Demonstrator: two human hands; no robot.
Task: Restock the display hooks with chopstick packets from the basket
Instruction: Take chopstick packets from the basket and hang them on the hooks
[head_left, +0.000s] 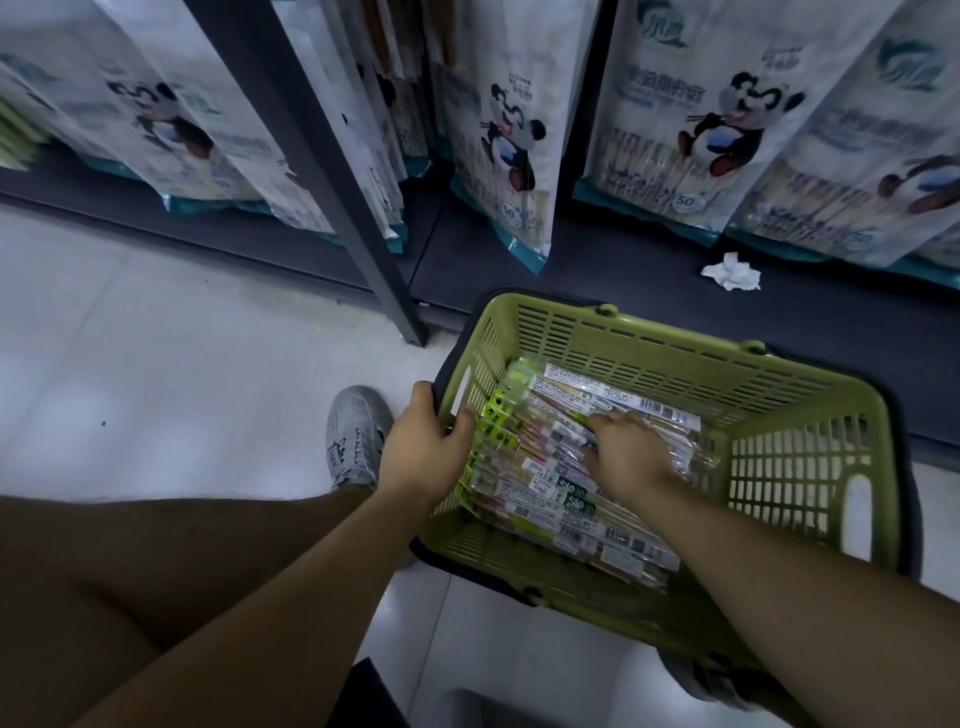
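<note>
Forearms enter from the near edge, both hands at the basket (800, 364). Left hand (426, 447) grips the basket's left rim, thumb inside the wall, fingers curled over the outside. Right hand (628, 452) lies on the packets (540, 467) mid-basket, fingers bent and slightly spread over the top layer. The tips are buried in clear wrap, so I cannot tell whether anything is pinched. Packets lie flat in a loose stack from the left wall to about the middle, green header ends toward the left wall. Step judged: gathering a batch to hang. To do it well, brace the rim with the left hand so the basket does not slide, take only a few packets, line up the header ends, and lift from that end. The wrap looks slick, so a thick batch could fan out. Beyond the basket: dark shelf base, panda bags (717, 130) standing on it, crumpled paper (731, 271). Hooks not in view. The right forearm hides the basket's near right corner. Label print too blurred to read.
</note>
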